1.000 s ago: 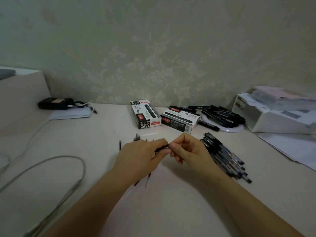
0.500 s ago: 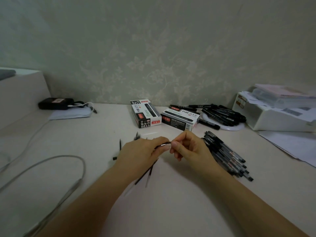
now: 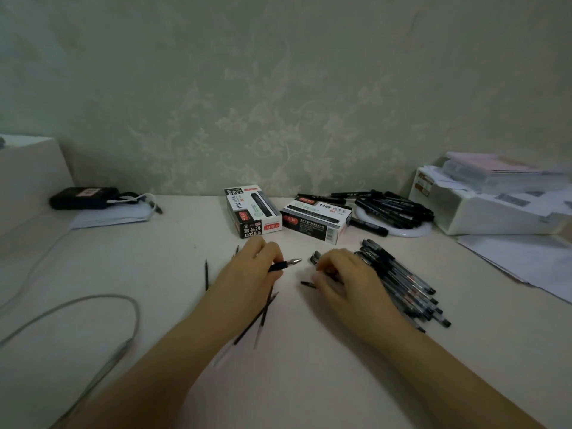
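Note:
My left hand (image 3: pixel 250 274) grips a black pen (image 3: pixel 286 264) whose metal tip points right, toward my right hand. My right hand (image 3: pixel 343 281) rests with curled fingers on the left edge of a pile of black pens (image 3: pixel 405 286). It is blurred, and I cannot tell whether it holds one. Small black pieces (image 3: pixel 314 259) lie just beyond its fingertips. Thin black refills (image 3: pixel 258 315) lie on the table partly under my left wrist, and another refill (image 3: pixel 206 274) lies to the left.
Two pen boxes (image 3: pixel 252 212) (image 3: pixel 315 222) stand behind the hands. Black markers (image 3: pixel 393 209) are heaped on a white round base. A white box (image 3: pixel 483 212) and papers (image 3: pixel 526 264) are at the right, a grey cable (image 3: pixel 93 305) and a black device (image 3: pixel 83 198) at the left.
The hands, joined on the pen before, have come apart. My right hand moved right to the pen pile; my left hand keeps the pen, its metal tip now showing.

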`<act>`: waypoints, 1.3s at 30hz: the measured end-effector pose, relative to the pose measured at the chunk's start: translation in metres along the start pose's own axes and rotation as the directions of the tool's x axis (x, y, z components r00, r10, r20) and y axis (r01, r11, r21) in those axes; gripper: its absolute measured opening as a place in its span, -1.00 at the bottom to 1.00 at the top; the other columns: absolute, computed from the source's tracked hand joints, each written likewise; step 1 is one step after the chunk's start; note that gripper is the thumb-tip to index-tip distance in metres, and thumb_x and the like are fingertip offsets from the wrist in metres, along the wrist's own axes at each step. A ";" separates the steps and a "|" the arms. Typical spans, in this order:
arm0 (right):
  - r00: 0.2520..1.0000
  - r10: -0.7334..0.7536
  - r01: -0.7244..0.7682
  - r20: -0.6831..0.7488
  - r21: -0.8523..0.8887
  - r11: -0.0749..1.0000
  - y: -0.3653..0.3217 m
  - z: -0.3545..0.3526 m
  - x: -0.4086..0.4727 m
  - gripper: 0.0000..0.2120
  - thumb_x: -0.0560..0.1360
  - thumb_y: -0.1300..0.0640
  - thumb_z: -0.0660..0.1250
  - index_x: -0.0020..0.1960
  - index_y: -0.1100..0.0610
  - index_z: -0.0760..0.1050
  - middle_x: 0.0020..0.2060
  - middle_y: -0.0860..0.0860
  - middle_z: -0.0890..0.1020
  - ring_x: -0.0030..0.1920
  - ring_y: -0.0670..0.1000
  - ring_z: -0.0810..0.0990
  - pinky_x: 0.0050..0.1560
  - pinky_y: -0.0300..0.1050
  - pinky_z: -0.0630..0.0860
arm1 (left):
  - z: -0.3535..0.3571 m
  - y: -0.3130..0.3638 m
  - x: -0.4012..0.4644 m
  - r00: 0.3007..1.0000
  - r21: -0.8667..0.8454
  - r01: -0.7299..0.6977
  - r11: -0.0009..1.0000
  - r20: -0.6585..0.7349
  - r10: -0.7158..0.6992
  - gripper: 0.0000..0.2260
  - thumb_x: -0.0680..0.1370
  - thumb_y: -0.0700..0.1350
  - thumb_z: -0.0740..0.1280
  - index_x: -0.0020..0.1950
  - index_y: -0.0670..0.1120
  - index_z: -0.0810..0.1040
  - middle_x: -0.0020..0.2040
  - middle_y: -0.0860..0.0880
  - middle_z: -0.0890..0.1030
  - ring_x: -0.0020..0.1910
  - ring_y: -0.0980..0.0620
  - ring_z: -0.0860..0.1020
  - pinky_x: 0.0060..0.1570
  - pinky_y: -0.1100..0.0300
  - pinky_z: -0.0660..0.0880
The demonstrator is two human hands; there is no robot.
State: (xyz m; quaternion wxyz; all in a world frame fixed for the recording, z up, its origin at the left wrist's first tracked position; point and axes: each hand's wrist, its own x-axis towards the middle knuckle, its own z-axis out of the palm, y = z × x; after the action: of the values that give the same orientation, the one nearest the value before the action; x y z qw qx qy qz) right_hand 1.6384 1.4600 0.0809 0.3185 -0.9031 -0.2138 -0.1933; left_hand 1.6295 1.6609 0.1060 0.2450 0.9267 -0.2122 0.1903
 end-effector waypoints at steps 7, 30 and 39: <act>0.963 0.230 -0.268 0.138 0.443 0.855 -0.011 0.000 0.004 -0.62 0.46 -0.27 0.27 -0.22 0.03 0.59 -0.37 -0.04 0.65 -0.36 -0.12 0.56 -0.24 -0.22 0.50 | 0.007 0.007 -0.004 0.988 -0.071 -0.156 0.985 -0.034 0.153 -0.89 0.55 -0.09 0.36 0.03 -0.08 0.52 -0.05 0.03 0.44 -0.15 0.09 0.49 -0.13 0.13 0.50; 0.946 0.258 -0.324 0.195 0.601 0.731 -0.014 -0.008 0.006 -0.73 0.42 -0.14 0.43 -0.02 0.02 0.65 -0.19 -0.03 0.72 -0.23 -0.15 0.66 -0.21 -0.36 0.53 | 0.007 -0.001 -0.005 0.992 -0.118 -0.113 0.986 -0.061 0.107 -0.86 0.60 0.00 0.25 0.04 -0.01 0.57 -0.11 0.10 0.50 -0.14 0.15 0.47 -0.11 0.11 0.46; 0.928 0.280 -0.373 0.246 0.651 0.661 -0.011 -0.009 0.008 -0.91 0.48 0.08 0.46 -0.03 0.02 0.70 -0.18 0.06 0.73 -0.23 -0.07 0.63 -0.15 -0.22 0.57 | 0.007 0.000 -0.004 0.994 -0.115 -0.095 0.989 -0.061 0.088 -0.86 0.61 0.00 0.25 0.05 -0.01 0.56 -0.12 0.09 0.50 -0.14 0.14 0.46 -0.10 0.07 0.47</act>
State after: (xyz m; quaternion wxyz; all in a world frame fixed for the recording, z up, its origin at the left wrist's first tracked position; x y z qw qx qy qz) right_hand 1.6377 1.4635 0.0965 0.6455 -0.7535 -0.1236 0.0169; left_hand 1.6281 1.6579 0.0988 0.2961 0.8942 -0.2584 0.2143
